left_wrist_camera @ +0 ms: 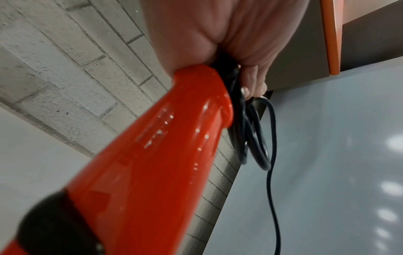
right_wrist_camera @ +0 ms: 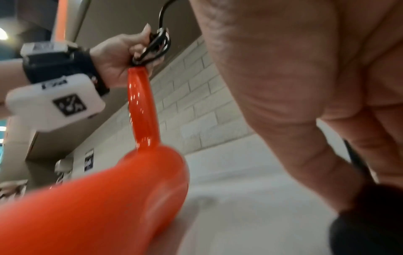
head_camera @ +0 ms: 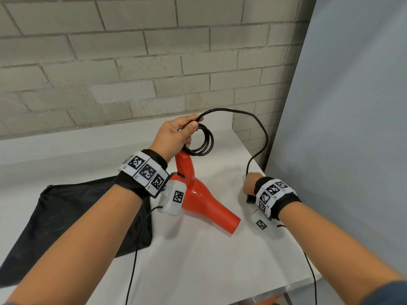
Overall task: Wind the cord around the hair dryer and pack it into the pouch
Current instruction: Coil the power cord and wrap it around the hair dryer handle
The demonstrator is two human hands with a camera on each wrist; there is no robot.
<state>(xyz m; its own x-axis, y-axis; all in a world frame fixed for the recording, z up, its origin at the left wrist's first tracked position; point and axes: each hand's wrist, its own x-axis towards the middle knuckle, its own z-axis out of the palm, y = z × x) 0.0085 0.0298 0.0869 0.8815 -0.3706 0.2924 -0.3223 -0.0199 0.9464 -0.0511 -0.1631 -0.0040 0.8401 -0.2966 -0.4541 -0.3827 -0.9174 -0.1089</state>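
An orange hair dryer (head_camera: 204,201) stands on the white table (head_camera: 198,260), nozzle toward me, handle up. My left hand (head_camera: 176,133) grips the handle's top together with several black cord loops (head_camera: 201,143). From there the cord (head_camera: 262,133) arcs right and down to my right hand (head_camera: 250,186), which grips it near the black plug (head_camera: 251,199) by the table's right edge. In the left wrist view the handle (left_wrist_camera: 163,146) fills the middle, the cord loops (left_wrist_camera: 250,138) hanging beside it. In the right wrist view the dryer (right_wrist_camera: 98,198) and my left hand (right_wrist_camera: 122,57) show.
A flat black pouch (head_camera: 72,223) lies on the table at the left, under my left forearm. A brick wall (head_camera: 132,62) rises behind the table, and a grey panel (head_camera: 352,128) stands close on the right.
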